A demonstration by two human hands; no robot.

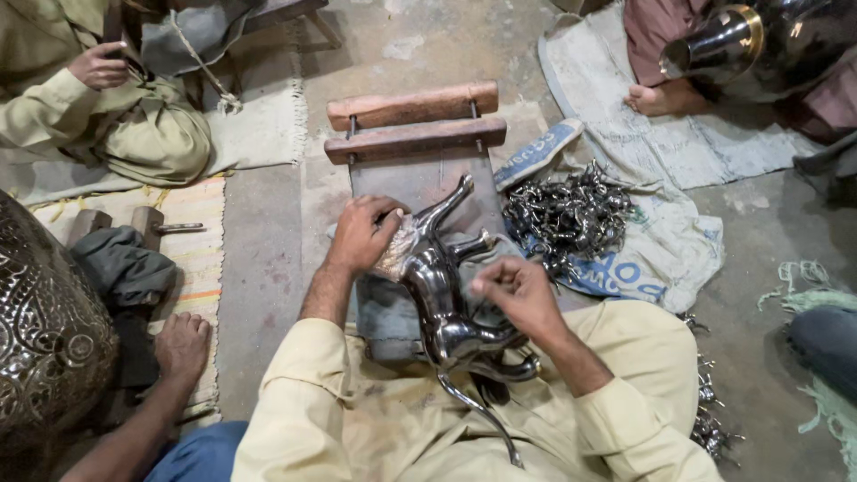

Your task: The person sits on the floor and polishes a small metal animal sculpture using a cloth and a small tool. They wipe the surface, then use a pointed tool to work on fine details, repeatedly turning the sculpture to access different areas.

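Observation:
A shiny metal animal figure [444, 287] lies on its side across my lap and a low wooden work stand [415, 134]. My left hand [364, 234] presses a crumpled pale cloth or abrasive pad [399, 248] against the figure's body. Just right of the figure's legs, my right hand [520, 292] hovers with the fingers pinched together; whether something small sits in them I cannot tell. A thin metal tail [478, 415] curves down over my yellow sleeve.
A heap of small shiny metal parts [568, 217] lies on a printed sack to the right. A large embossed metal vessel [45, 330] stands at the left, beside another person's hand [182, 345]. Other people sit at the top left and top right, one with a polished vessel [714, 40].

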